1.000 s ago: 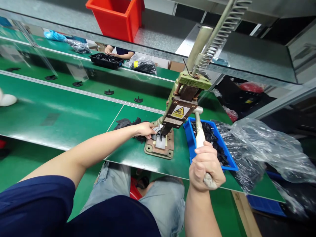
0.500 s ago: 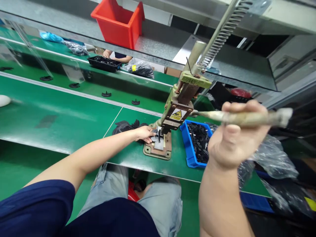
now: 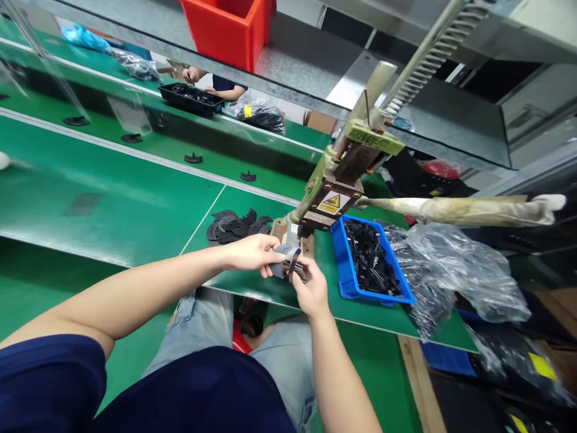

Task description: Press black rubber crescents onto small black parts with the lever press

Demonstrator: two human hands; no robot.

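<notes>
Both hands meet just in front of the base of a hand lever press [image 3: 331, 195]. My left hand [image 3: 256, 252] is closed on a flat dark grey curved piece [image 3: 278, 270]. Fingers of my right hand [image 3: 312, 288] pinch a thin black curved strip [image 3: 294, 264] that stands across this piece. Whether the strip and the piece are joined I cannot tell. The press lever [image 3: 451, 208], wrapped in pale material, juts out to the right with no hand on it. Left of the press base lies a pile of dark curved pieces [image 3: 234, 227].
A blue bin [image 3: 345, 276] of small black parts stands right of the press, beside clear plastic bags [image 3: 469, 270]. Several black parts lie spaced along the green strip [image 3: 216, 165] behind. A red bin [image 3: 225, 36] sits on the shelf above. Across the line, a co-worker's hands [image 3: 216, 90] are near a black tray [image 3: 192, 99].
My right hand has let go of the press lever and come down to the black strip. My left hand has drawn the grey piece off the press base toward me.
</notes>
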